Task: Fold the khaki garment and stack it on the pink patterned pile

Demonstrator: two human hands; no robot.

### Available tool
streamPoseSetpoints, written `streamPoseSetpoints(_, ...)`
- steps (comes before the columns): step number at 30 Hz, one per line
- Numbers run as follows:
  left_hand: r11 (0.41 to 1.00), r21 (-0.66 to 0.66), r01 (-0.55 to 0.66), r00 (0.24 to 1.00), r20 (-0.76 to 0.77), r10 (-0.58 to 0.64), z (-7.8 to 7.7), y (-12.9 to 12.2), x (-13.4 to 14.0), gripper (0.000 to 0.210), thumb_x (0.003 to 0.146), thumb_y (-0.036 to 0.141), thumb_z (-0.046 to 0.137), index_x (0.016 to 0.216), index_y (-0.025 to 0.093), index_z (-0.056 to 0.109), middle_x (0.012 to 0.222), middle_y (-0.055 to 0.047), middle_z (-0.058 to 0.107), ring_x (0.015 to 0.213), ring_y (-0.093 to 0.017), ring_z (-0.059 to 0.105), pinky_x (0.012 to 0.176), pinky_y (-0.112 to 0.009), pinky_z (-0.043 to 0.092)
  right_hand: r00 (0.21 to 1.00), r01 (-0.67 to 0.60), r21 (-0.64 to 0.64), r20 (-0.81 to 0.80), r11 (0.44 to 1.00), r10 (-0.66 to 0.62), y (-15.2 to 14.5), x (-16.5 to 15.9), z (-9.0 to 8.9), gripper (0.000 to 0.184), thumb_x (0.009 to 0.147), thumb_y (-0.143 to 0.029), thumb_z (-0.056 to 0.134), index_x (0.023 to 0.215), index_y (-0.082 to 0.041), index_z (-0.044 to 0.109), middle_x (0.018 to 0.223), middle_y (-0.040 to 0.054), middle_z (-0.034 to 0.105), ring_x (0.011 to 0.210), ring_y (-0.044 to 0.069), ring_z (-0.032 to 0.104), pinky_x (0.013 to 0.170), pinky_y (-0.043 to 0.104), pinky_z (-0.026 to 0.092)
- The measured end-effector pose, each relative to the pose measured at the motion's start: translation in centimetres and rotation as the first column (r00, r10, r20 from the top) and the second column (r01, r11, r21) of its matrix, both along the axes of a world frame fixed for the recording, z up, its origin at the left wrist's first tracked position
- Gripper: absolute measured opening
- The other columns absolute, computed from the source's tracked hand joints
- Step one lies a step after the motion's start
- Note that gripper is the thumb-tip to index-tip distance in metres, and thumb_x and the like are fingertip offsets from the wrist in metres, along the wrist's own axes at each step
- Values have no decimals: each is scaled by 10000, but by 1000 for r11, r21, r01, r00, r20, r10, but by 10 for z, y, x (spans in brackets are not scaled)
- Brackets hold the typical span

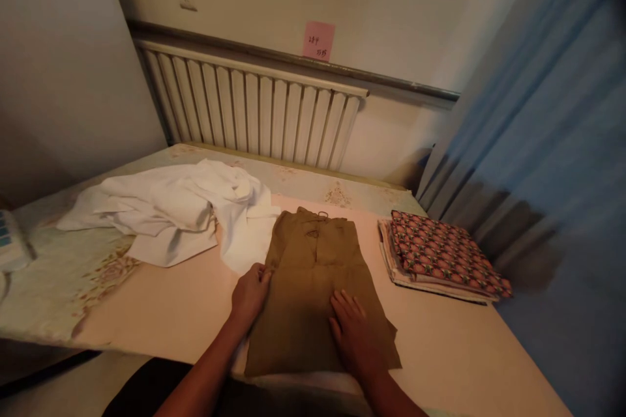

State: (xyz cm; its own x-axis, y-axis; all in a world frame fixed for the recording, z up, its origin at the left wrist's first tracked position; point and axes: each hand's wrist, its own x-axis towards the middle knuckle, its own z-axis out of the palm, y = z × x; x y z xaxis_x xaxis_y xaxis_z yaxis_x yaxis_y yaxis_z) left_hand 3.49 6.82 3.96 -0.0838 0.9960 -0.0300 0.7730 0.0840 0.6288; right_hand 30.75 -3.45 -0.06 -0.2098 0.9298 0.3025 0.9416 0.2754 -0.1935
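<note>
A brown garment point(313, 273) lies folded lengthwise on the table point(176, 313), collar end away from me. My left hand point(249, 296) pinches the garment's left edge about halfway down. My right hand point(355, 332) rests flat on the cloth near its lower right part, fingers spread.
A heap of white cloth point(180, 208) lies to the left, touching the brown garment's upper left. A folded stack of red patterned fabric point(440, 254) sits on the right. A radiator point(249, 107) runs along the back wall, a blue curtain point(548, 163) hangs at right, and a pale device point(10, 241) is at far left.
</note>
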Motion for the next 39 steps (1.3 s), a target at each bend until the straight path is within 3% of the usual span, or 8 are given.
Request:
streamPoseSetpoints(6, 995, 61, 73, 988, 129, -81, -16, 9, -7, 202, 876, 310, 493, 1028, 253, 613, 921, -11, 717, 847, -192, 655, 697, -265, 430, 999, 12, 28, 31, 1000, -12, -1, 1, -4, 442, 950, -296, 462, 1385, -235, 506, 1439, 52, 509, 1351, 255, 444, 1100, 473, 412)
streamPoseSetpoints(10, 993, 73, 89, 969, 226, -104, -19, 16, -10, 218, 865, 267, 509, 1048, 238, 624, 901, -9, 719, 828, -180, 658, 718, -266, 456, 999, 9, 39, 32, 999, -11, 1, 1, -8, 423, 952, -308, 466, 1359, -214, 533, 1419, 73, 528, 1337, 263, 462, 1085, 482, 426)
streamPoseSetpoints(14, 976, 141, 166, 969, 160, -188, -12, 12, -9, 278, 877, 203, 466, 1111, 213, 616, 1005, -49, 731, 901, -191, 673, 773, -297, 488, 999, 1, 46, 38, 999, -3, -1, 4, -15, 433, 958, -344, 453, 1352, -182, 528, 1397, 112, 546, 1325, 286, 471, 1065, 517, 431)
streamPoseSetpoints(19, 984, 98, 152, 980, 113, -163, -13, 8, -5, 271, 891, 237, 478, 1125, 229, 616, 1121, -47, 707, 1019, -197, 647, 865, -311, 481, 999, -48, 61, 8, 997, 48, -5, 9, -17, 468, 976, -422, 382, 1342, -161, 512, 1371, 152, 555, 1321, 316, 462, 1056, 572, 404)
streamPoseSetpoints(27, 978, 87, 189, 980, 45, -194, -26, 6, 1, 276, 906, 274, 451, 1147, 235, 580, 1142, -37, 678, 1046, -203, 627, 879, -328, 481, 994, -101, 50, 39, 994, 99, -11, 7, -8, 533, 977, -485, 316, 1321, -131, 516, 1331, 181, 572, 1325, 334, 446, 1067, 576, 377)
streamPoseSetpoints(39, 963, 141, 231, 966, 81, -244, -26, 8, 1, 334, 887, 181, 422, 1180, 218, 578, 1161, -48, 682, 1063, -192, 623, 913, -329, 483, 996, -79, 55, 34, 995, 77, -12, 4, -7, 509, 973, -451, 335, 1310, -127, 536, 1320, 171, 585, 1319, 324, 459, 1071, 559, 385)
